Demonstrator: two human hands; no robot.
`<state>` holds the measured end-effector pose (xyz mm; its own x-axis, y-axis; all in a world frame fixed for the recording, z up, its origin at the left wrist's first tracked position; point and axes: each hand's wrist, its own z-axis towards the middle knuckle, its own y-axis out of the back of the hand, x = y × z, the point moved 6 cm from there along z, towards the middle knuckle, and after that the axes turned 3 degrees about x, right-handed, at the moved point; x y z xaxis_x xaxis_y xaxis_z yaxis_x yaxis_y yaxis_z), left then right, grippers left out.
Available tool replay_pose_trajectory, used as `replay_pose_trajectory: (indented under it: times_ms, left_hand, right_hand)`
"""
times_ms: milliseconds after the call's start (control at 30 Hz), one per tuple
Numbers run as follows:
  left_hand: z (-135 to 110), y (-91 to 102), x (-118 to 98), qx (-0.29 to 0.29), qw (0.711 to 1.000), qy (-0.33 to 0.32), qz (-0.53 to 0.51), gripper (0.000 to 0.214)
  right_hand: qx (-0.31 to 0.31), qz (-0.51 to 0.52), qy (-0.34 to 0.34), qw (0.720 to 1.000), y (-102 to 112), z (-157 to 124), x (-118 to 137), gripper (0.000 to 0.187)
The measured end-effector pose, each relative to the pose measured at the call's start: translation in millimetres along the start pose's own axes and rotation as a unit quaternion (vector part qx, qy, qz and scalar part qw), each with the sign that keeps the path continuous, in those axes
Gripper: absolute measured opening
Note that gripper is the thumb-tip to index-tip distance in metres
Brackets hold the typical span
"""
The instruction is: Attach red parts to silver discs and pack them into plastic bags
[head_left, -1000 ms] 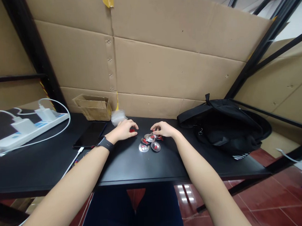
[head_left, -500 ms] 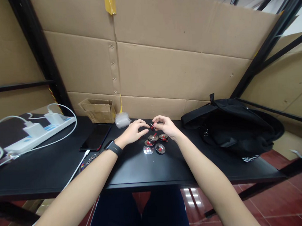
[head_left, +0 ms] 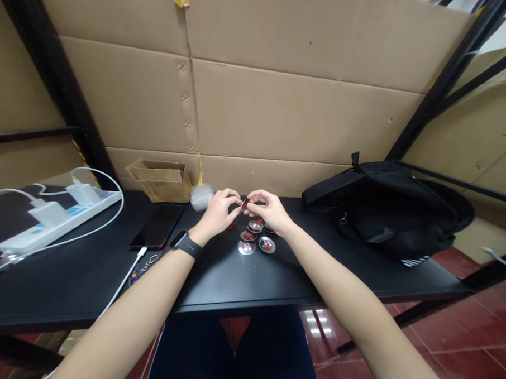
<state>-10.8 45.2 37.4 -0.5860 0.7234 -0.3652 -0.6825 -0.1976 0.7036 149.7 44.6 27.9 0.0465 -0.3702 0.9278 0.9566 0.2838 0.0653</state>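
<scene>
Between my two hands, above the black table, a small metal finger cymbal (head_left: 244,205) with red on it is held nearly on edge. My left hand (head_left: 221,213), wearing a black watch, pinches its left side with thumb and fingertips. From the other side my right hand (head_left: 271,212) grips it with thumb and forefinger; the fingers partly cover it. Several more finger cymbals (head_left: 267,245) with red straps lie in a loose, partly overlapping group just below my hands. A small red piece (head_left: 231,227) rests left of the group, beneath my left hand.
On the left are a phone (head_left: 156,227), a white cable, keys, and a power strip (head_left: 57,226) with chargers. An open cardboard box (head_left: 162,182) and a clear plastic bundle (head_left: 201,197) stand against the cardboard wall. A black backpack (head_left: 388,211) lies on the right.
The held cymbal has shifted a little left and turned more on edge, and my left hand has closed in on it. The view has tilted and shifted slightly.
</scene>
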Motion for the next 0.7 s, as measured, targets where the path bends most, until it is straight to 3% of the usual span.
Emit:
replay_pose_trajectory:
  times_ms: [233,400,533,633,700]
  left_hand:
    - [0.4,1.7,7.8,-0.033,0.998,-0.009,-0.056,0.012]
    - [-0.3,0.4,8.4,-0.004,0.999,-0.001,-0.038,0.010]
    - [1.3,0.5,14.1,0.014,0.999,0.014,-0.035,0.011]
    - [1.4,5.6,28.2,0.002,0.999,0.039,-0.015,0.013]
    - [-0.6,9.0,41.7,-0.004,0.998,0.065,0.010,0.012]
  right_hand:
    - [0.013,-0.042,0.019,0.999,-8.9,-3.8,-0.8,0.066]
    - [0.066,-0.149,0.059,0.985,-13.3,-4.6,2.0,0.051]
    - [0.051,-0.282,0.124,0.950,-13.5,-6.2,12.0,0.042]
    - [0.034,-0.301,0.132,0.944,-0.1,-2.4,12.6,0.042]
    - [0.014,-0.308,0.108,0.945,20.7,2.2,8.9,0.044]
